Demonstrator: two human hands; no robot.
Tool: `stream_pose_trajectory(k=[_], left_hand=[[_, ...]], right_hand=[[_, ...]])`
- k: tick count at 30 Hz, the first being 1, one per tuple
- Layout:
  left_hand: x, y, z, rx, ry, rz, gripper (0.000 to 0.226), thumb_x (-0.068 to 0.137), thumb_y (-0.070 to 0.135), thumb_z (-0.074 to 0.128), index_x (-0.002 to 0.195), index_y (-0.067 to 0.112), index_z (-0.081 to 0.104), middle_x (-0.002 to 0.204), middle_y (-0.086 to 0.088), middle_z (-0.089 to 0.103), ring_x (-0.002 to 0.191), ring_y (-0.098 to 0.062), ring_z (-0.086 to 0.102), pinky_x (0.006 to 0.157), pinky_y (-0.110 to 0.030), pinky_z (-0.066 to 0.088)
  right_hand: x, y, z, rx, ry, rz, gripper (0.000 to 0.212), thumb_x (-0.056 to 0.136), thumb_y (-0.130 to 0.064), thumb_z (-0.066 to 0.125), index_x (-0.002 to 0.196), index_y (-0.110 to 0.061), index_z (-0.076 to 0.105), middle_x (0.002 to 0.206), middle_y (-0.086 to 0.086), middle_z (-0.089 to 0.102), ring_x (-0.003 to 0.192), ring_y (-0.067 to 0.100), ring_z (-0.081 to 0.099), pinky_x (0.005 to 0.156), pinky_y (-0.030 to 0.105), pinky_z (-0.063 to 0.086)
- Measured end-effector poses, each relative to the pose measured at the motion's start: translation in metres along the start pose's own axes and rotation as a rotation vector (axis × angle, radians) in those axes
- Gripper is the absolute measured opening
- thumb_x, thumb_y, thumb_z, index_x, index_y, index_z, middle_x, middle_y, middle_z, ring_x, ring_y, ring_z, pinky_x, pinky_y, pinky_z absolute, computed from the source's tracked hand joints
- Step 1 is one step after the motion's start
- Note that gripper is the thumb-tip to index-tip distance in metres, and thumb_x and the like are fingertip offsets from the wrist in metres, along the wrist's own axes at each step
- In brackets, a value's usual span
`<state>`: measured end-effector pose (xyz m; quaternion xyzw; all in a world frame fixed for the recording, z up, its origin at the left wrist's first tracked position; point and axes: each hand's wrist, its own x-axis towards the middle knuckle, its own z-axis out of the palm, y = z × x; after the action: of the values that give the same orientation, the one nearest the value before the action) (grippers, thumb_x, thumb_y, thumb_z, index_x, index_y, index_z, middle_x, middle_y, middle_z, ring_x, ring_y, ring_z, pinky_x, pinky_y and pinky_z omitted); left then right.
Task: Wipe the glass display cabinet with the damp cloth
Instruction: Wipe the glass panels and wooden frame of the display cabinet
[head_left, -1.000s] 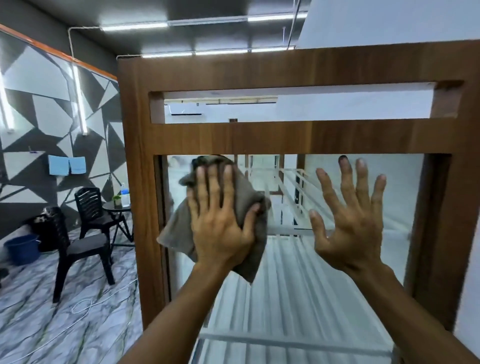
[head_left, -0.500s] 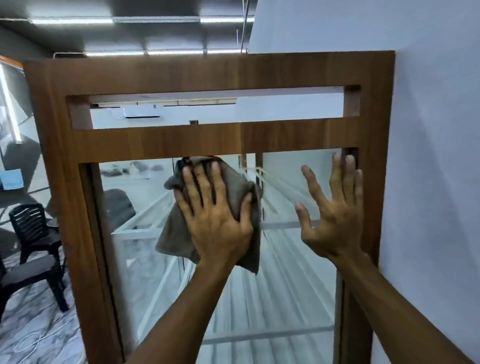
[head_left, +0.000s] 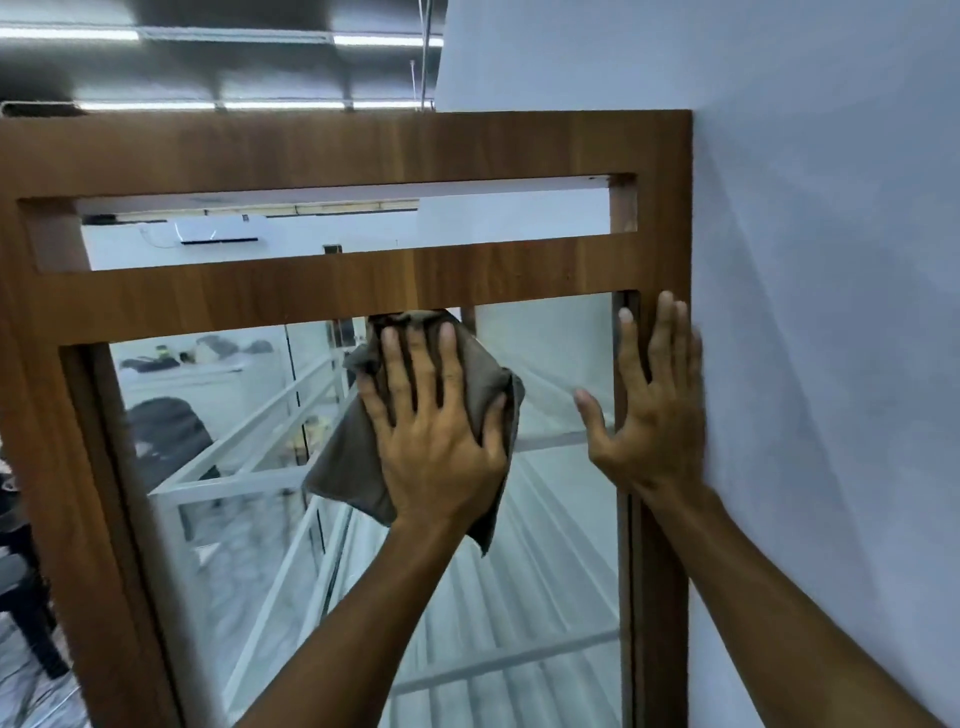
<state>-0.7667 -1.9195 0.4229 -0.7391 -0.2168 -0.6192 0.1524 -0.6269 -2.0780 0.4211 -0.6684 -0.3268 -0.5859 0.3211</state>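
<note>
A tall glass display cabinet (head_left: 322, 280) with a brown wooden frame fills the view. Its glass pane (head_left: 550, 561) shows white shelf rails inside. My left hand (head_left: 436, 436) lies flat with spread fingers on a grey damp cloth (head_left: 343, 457) and presses it against the pane just under the upper crossbar, right of centre. My right hand (head_left: 649, 410) rests open, fingers straight up, on the frame's right post and the glass edge beside it.
A pale wall (head_left: 831, 312) runs tight along the cabinet's right side. A black plastic chair (head_left: 21, 587) stands at the lower left on a marbled floor. Strip lights hang from the ceiling above.
My left hand has slid the cloth rightward along the top of the pane. My right hand moved from the glass onto the right frame post. The view swung right.
</note>
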Motion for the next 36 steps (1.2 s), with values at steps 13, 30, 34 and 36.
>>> stream_pose_trajectory(k=[13,30,34,36], left_hand=[[0.015,0.048,0.021,-0.078,-0.088,0.503,0.077,0.105,0.054,0.036,0.166,0.01,0.019,0.173,-0.016,0.01,0.161,-0.027,-0.001,0.13,-0.049,-0.006],[0.026,0.045,0.013,-0.105,-0.141,0.585,0.076,0.105,0.057,0.038,0.166,0.015,0.02,0.174,-0.011,0.011,0.162,-0.027,0.002,0.131,-0.049,-0.002],[0.014,-0.02,-0.007,-0.066,-0.075,0.413,0.075,0.104,0.06,0.04,0.165,0.017,0.027,0.173,-0.009,0.016,0.162,-0.026,0.006,0.131,-0.051,0.001],[0.007,-0.047,-0.016,-0.018,-0.031,0.289,0.073,0.104,0.057,0.042,0.164,0.017,0.031,0.172,-0.006,0.018,0.161,-0.025,0.008,0.13,-0.053,0.004]], right_hand=[[-0.003,0.006,-0.001,0.353,0.02,0.03,0.064,0.097,-0.012,0.037,0.159,-0.002,0.025,0.17,0.015,0.018,0.161,0.026,0.01,0.131,0.046,0.006],[-0.007,0.011,-0.002,0.199,-0.055,-0.053,0.062,0.103,-0.033,0.042,0.16,-0.012,0.032,0.171,0.02,0.009,0.161,0.032,0.002,0.13,0.05,0.004],[-0.011,0.005,0.001,0.075,-0.082,-0.056,0.074,0.099,-0.052,0.048,0.161,-0.015,0.034,0.172,0.018,0.006,0.161,0.037,0.003,0.13,0.053,0.001],[-0.016,-0.003,0.006,0.033,-0.069,-0.072,0.074,0.098,-0.051,0.049,0.161,-0.014,0.034,0.172,0.018,0.013,0.16,0.037,0.007,0.129,0.057,0.0]])
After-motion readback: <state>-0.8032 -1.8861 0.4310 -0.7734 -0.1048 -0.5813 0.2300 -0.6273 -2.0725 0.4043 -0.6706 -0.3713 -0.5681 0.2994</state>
